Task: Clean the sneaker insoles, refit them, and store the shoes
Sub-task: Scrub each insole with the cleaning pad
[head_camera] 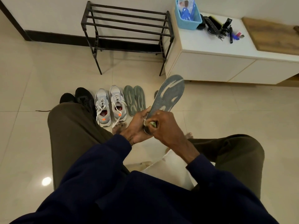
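The grey-blue foam insole (pixel 169 94) with pale worn streaks tilts up above the tiled floor (pixel 226 113), toe away from us; our left hand (pixel 137 126) grips its heel, our right hand (pixel 165 125) clutches a pale-green cloth (pixel 151 124) against it.

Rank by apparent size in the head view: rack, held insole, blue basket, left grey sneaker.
1. Rack.
2. Held insole, though it is nearest the camera.
3. Left grey sneaker and blue basket look alike; not ranked.

Grey sneakers (pixel 102 101), insoles (pixel 129 97) on tiled floor (pixel 32 78)
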